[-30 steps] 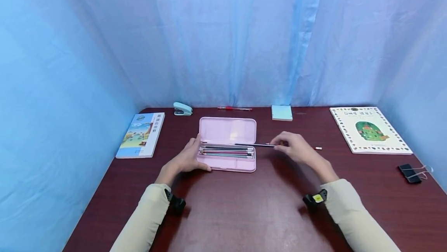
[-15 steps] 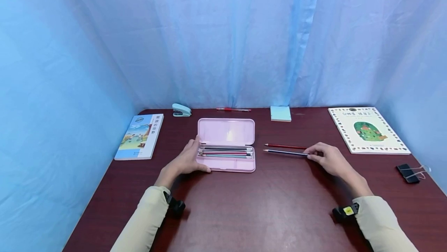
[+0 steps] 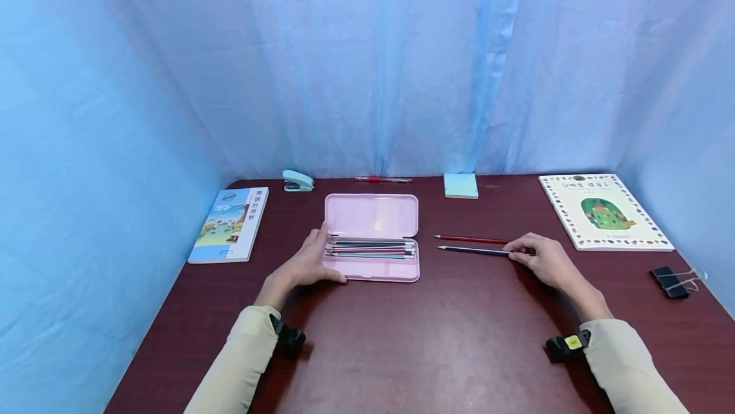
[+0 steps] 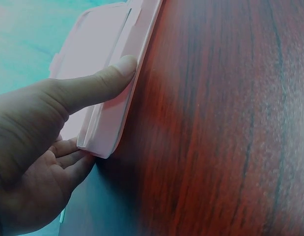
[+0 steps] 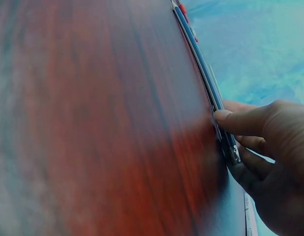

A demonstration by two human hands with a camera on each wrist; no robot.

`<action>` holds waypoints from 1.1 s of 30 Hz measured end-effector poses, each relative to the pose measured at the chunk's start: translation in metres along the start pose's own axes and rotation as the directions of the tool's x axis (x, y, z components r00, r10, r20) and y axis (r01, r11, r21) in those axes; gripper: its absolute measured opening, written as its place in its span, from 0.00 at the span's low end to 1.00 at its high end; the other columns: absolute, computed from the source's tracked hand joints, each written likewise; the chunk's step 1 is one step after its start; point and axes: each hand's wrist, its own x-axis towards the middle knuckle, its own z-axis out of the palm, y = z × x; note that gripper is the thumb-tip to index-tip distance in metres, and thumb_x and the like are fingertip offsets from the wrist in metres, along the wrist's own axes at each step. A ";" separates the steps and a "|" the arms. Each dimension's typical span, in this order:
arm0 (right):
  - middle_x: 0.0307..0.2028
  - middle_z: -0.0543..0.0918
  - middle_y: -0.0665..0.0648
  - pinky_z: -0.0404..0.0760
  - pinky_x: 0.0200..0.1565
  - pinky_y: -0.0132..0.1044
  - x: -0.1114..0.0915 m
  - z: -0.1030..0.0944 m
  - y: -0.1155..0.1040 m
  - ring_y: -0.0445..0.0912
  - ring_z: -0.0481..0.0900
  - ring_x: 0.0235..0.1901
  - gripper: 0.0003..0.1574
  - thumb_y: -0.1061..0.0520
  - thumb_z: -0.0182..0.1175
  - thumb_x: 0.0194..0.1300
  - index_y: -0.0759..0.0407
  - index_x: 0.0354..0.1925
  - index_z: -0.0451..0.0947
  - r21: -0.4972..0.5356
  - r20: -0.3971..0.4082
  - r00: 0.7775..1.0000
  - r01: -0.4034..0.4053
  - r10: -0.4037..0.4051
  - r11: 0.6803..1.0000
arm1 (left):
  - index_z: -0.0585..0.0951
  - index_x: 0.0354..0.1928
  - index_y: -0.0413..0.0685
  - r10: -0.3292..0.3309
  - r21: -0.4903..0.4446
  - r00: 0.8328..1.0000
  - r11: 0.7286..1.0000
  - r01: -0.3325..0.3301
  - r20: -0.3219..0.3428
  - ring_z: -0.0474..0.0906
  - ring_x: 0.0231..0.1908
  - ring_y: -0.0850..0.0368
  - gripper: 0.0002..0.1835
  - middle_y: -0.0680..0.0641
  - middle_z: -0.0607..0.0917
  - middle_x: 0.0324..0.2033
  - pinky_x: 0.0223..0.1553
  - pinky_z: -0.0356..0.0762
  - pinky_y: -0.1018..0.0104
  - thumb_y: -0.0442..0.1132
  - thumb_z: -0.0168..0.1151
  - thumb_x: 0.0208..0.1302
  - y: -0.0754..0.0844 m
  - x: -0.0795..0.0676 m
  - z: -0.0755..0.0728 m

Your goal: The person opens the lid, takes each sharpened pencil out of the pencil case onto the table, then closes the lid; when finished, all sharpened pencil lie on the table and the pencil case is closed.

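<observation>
On the dark red wood-grain table (image 3: 402,344), the left hand (image 3: 301,266) grips the left end of an open pink rectangular pencil case (image 3: 356,267), thumb on its near edge. The right hand (image 3: 542,262) pinches a dark blue pencil (image 3: 473,251) by its eraser end, right of the case, tip toward it. Just beyond lies a red pencil (image 3: 471,238). Farthest: a mint-green stapler (image 3: 298,180) and a red pen (image 3: 383,179).

— How does the left hand (image 3: 300,263) lie?
— Its thumb (image 4: 95,87) stretches well away from the fingers (image 4: 77,167), and the left arm (image 3: 237,350) slants forward and inward.
— And the right hand (image 3: 544,262)?
— Thumb (image 5: 245,120) and fingers (image 5: 255,169) set in a pinch; the right arm (image 3: 628,360) slants forward and inward too, the hands well apart.
</observation>
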 end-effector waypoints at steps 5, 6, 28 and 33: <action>0.32 0.81 0.51 0.72 0.35 0.41 0.000 0.001 0.000 0.46 0.76 0.32 0.08 0.65 0.65 0.54 0.55 0.34 0.84 -0.014 -0.006 1.000 0.011 -0.011 1.000 | 0.36 0.72 0.47 -0.014 0.026 1.000 1.000 0.014 0.000 0.49 0.65 0.48 0.69 0.41 0.51 0.67 0.64 0.52 0.51 0.57 0.75 0.37 -0.002 0.001 0.001; 0.32 0.81 0.51 0.72 0.35 0.42 0.000 0.001 0.000 0.47 0.76 0.33 0.08 0.65 0.65 0.54 0.55 0.34 0.84 -0.020 -0.006 1.000 0.014 -0.014 1.000 | 0.36 0.72 0.47 -0.015 0.030 1.000 0.999 0.015 -0.001 0.49 0.65 0.48 0.69 0.41 0.51 0.67 0.64 0.52 0.51 0.57 0.75 0.37 -0.002 0.001 0.001; 0.41 0.80 0.56 0.75 0.44 0.45 0.073 0.062 -0.144 0.49 0.77 0.41 0.14 0.64 0.63 0.56 0.61 0.44 0.80 0.144 0.153 0.940 0.283 -0.304 0.948 | 0.36 0.72 0.48 -0.021 0.037 1.000 0.999 0.021 0.002 0.49 0.65 0.48 0.69 0.41 0.51 0.68 0.64 0.52 0.52 0.57 0.76 0.37 -0.002 0.002 0.001; 0.41 0.80 0.55 0.74 0.48 0.43 0.080 0.083 -0.169 0.47 0.76 0.43 0.13 0.62 0.62 0.58 0.60 0.44 0.80 0.114 0.238 0.908 0.327 -0.345 0.938 | 0.36 0.72 0.47 -0.015 0.044 1.000 0.999 0.014 0.005 0.48 0.66 0.48 0.70 0.40 0.50 0.68 0.65 0.51 0.52 0.58 0.75 0.37 -0.003 0.001 0.000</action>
